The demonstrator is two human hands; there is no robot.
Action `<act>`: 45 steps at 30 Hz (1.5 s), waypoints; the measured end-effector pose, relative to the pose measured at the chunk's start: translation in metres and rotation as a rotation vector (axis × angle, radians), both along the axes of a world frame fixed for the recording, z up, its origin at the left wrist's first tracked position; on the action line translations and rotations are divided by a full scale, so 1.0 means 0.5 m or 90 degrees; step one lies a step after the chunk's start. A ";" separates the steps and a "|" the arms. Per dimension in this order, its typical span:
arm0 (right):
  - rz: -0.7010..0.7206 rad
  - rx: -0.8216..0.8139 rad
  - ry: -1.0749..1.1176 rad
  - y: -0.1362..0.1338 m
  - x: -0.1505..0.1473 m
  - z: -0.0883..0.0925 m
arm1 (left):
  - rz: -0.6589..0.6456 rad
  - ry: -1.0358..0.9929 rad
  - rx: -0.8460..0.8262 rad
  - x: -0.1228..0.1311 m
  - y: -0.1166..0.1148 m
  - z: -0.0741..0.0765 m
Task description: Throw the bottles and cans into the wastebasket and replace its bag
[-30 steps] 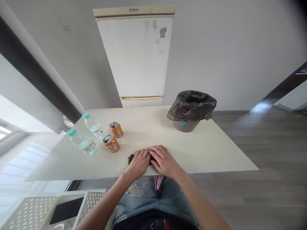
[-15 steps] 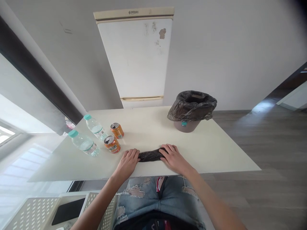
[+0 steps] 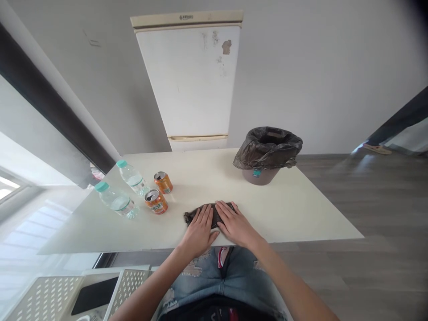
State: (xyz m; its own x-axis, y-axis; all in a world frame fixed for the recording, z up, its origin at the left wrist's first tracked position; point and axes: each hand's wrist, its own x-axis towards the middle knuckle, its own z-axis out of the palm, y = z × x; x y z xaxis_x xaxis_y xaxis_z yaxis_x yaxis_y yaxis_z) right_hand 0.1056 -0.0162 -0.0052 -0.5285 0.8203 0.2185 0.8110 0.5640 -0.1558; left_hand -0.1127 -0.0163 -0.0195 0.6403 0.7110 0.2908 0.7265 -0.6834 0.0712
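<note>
A black plastic bag [image 3: 215,217], folded into a narrow strip, lies near the front edge of the white table [image 3: 294,214]. My left hand [image 3: 199,229] rests flat on its left part, fingers stretched out and thumb apart. Beside it, my right hand [image 3: 234,223] presses flat on the right part, fingers extended. Both palms cover much of the bag; its crumpled left end sticks out past my left fingers. To the left stand two orange cans, the nearer can [image 3: 156,202] and the farther can [image 3: 163,182], both with opened tops.
Two clear bottles with teal caps, a front bottle [image 3: 117,200] and a back bottle [image 3: 133,177], stand at the table's left. A brown bin [image 3: 261,176] with a black liner [image 3: 257,154] stands back right. Behind is a white fridge [image 3: 190,80]; a foot [image 3: 377,148] shows far right.
Both hands have gone from gripping the bag's ends to lying flat on top of it, the left hand moving right. At the far right, a person's leg and foot have come into view.
</note>
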 end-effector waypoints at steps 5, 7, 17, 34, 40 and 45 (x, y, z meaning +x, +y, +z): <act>-0.029 -0.055 0.023 0.006 0.016 0.004 | -0.002 -0.012 -0.039 -0.035 0.017 0.014; -0.064 -0.051 0.063 0.004 0.024 0.007 | 0.024 -0.014 -0.052 -0.046 0.022 0.028; -0.544 -0.132 0.220 -0.035 0.036 0.017 | 0.015 -0.015 -0.054 -0.018 0.028 0.053; -0.386 -0.330 1.365 -0.011 -0.076 0.044 | 0.111 -0.037 -0.053 0.108 0.013 -0.015; -0.550 -0.238 1.325 0.033 -0.091 0.002 | 0.097 -0.029 -0.046 0.077 0.021 -0.006; -0.618 -0.148 1.196 0.044 -0.059 0.014 | 0.135 -0.011 -0.045 0.069 0.023 -0.015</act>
